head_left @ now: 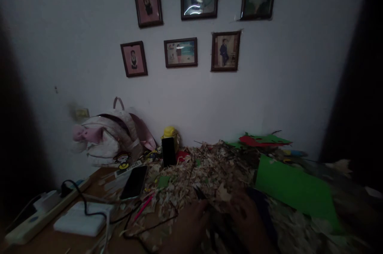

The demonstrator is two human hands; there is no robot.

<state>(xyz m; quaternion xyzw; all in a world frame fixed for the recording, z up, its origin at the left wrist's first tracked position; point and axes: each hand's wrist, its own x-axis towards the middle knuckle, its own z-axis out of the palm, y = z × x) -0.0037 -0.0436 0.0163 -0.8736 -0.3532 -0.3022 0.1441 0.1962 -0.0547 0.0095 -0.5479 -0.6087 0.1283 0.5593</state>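
At the bottom centre, my left hand is closed, its fingers bent at the table's near side. From its fingertips a dark, narrow pointed tool sticks out ahead; its kind is too dim to make out. Close by on the right, my right hand has curled fingers, and what they hold is lost in shadow. A pale scrap lies just beyond its fingertips. Dark shapes fill the gap between the hands. A thick heap of pale shavings or scraps spreads in front of both hands.
Green sheets lie on the right. An upright phone leans by a yellow object; another phone lies flat. A pink pen, white box, power strip, cables and a backpack occupy the left.
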